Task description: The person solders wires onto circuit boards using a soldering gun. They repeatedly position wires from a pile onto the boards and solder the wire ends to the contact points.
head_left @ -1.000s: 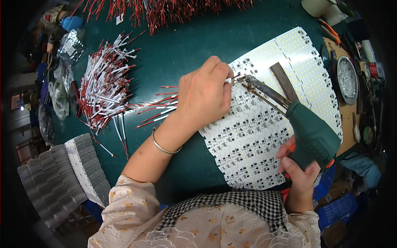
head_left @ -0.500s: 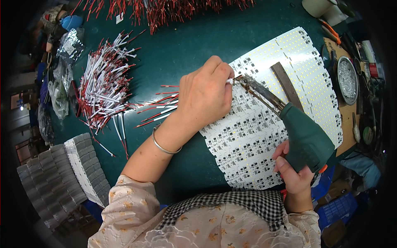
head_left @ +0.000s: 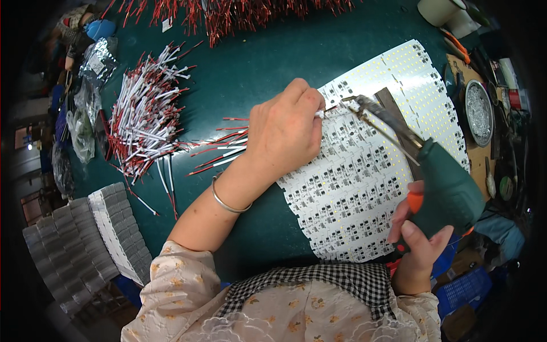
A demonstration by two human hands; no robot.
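My left hand (head_left: pixel 285 131) is closed around a small bundle of red and white wires (head_left: pixel 231 150), whose far ends fan out to the left. From its fingertips one wire end points right over a white sheet of circuit boards (head_left: pixel 347 199), which carries black components and rows of yellow LEDs. My right hand (head_left: pixel 419 248) grips a green soldering gun (head_left: pixel 447 191) with an orange trigger. Its dark tip is just right of the wire end, with a small gap between them. A flat dark metal bar (head_left: pixel 387 98) lies on the sheet, partly behind the gun's barrel.
A heap of red and white wires (head_left: pixel 151 108) lies to the left on the green table (head_left: pixel 256 62); more red wires (head_left: pixel 245 17) line the far edge. Stacked grey strips (head_left: pixel 74 245) stand at lower left. At right are a round metal dish (head_left: pixel 478 111) and orange-handled pliers (head_left: pixel 457 45).
My right hand and the soldering gun have moved right and slightly down, drawing the tip away from the left fingertips. The orange trigger now shows. My left hand has barely moved.
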